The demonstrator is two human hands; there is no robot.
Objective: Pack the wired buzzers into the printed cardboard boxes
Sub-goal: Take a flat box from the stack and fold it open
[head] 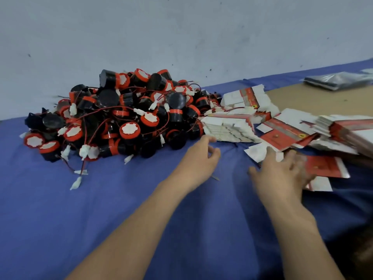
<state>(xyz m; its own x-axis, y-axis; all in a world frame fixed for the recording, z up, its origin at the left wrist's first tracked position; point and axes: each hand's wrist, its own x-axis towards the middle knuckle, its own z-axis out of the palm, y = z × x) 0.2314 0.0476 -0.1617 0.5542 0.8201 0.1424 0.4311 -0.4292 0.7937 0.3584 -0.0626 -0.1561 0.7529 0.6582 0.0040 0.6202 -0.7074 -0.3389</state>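
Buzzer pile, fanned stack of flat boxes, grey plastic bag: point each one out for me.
buzzer pile (130, 129): head view, white face of a red-rimmed buzzer mid-heap.
fanned stack of flat boxes (228, 129): head view, its white end flaps.
grey plastic bag (339, 79): head view, its top face.

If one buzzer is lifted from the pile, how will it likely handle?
It would probably drag neighbours, since the red wires across the buzzer pile look tangled. Its round black body would likely roll on the blue cloth if laid sideways. It looks small and rigid, so probably easy to grip one-handed.
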